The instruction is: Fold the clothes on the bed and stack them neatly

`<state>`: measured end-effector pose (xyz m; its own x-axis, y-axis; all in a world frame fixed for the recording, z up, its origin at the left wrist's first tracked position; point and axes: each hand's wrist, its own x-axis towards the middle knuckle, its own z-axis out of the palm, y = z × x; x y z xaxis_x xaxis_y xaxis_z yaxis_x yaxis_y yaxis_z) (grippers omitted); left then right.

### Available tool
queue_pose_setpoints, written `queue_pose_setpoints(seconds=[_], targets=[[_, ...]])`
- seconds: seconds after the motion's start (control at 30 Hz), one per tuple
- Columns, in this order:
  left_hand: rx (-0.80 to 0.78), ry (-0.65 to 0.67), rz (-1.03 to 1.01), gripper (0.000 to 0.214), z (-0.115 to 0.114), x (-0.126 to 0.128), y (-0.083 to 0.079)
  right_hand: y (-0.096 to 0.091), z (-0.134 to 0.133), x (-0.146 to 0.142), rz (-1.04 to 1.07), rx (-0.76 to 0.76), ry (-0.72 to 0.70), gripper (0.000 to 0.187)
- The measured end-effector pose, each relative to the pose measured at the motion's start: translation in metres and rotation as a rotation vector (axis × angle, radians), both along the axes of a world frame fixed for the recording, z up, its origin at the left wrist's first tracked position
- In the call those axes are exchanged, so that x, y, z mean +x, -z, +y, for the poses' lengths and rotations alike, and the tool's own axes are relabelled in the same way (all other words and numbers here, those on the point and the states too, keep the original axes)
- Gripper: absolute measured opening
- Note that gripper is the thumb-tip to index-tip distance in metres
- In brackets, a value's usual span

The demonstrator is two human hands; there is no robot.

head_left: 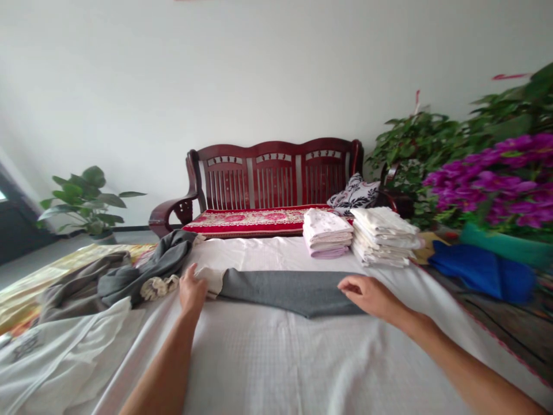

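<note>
A grey garment (285,290), folded into a long narrow strip, lies across a white sheet (268,357) in front of me. My left hand (191,291) rests on its left end, where a cream cuff (211,279) shows, with the fingers curled against the cloth. My right hand (367,293) lies on the strip's right end, fingers bent down onto the fabric. Whether either hand grips the cloth or only presses it is unclear.
A heap of grey clothes (129,275) and a white garment (56,351) lie at the left. Two stacks of folded cloth, pinkish (326,231) and white (384,235), stand at the back right. Beyond are a red wooden bench (268,184), a blue cloth (484,271) and potted plants (496,178).
</note>
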<state>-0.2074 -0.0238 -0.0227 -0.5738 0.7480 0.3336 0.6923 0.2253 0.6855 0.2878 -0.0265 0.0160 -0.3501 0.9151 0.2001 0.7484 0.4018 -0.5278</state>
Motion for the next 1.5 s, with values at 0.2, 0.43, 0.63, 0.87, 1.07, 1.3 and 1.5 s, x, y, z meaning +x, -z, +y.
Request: queue_pose_setpoints(seconds=[0.2,0.43,0.63,0.87,1.07,1.3,1.5], targets=[[-0.085,0.322,0.066,0.047,-0.012,-0.035,0.007,0.005,-0.038,0.018,-0.322,0.228,-0.131,0.044],[-0.009,0.553,0.319,0.05,-0.031,-0.061,0.018,0.016,-0.041,0.005,-0.581,0.489,-0.015,0.026],[0.007,0.51,0.325,0.03,-0.026,-0.059,0.008,0.012,-0.027,0.001,-0.477,0.52,0.153,0.022],[0.052,0.376,0.058,0.045,-0.023,-0.066,-0.047,-0.041,-0.001,0.011,-0.354,0.343,0.309,0.028],[-0.004,0.442,-0.234,0.06,-0.015,-0.063,-0.065,-0.063,0.035,0.027,-0.115,0.048,0.022,0.027],[-0.186,0.296,-0.134,0.033,0.004,-0.049,-0.023,-0.005,0.062,0.028,-0.174,-0.087,0.03,0.033],[-0.219,0.26,-0.049,0.039,0.017,-0.064,-0.023,-0.009,0.07,0.031,-0.181,-0.022,0.06,0.036]])
